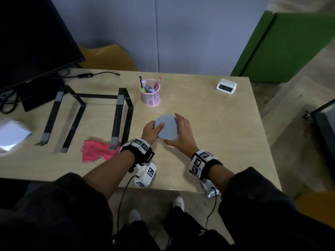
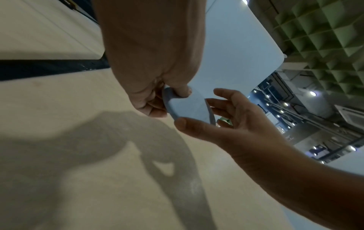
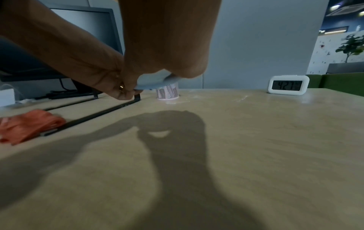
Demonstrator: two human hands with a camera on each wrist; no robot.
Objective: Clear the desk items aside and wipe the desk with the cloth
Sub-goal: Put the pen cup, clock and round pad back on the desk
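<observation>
A round grey-blue disc [image 1: 167,127] is lifted a little above the wooden desk [image 1: 223,134], and its shadow falls on the top below. My left hand [image 1: 152,132] grips its left edge, thumb on top and fingers underneath. My right hand [image 1: 181,131] curls around its right rim, thumb at the near edge and fingers at the far edge. In the left wrist view the disc [image 2: 187,107] sits between the left hand [image 2: 157,93] and the right hand [image 2: 226,116]. The pink cloth [image 1: 97,150] lies crumpled near the front left of the desk, partly under the stand's foot.
A black laptop stand [image 1: 119,113] stands left of my hands. A pink mesh pen cup [image 1: 150,95] is behind the disc, and a white digital clock [image 1: 226,86] sits at the back right. A monitor [image 1: 32,38] and cables fill the back left. A white object [image 1: 12,134] lies at the left edge.
</observation>
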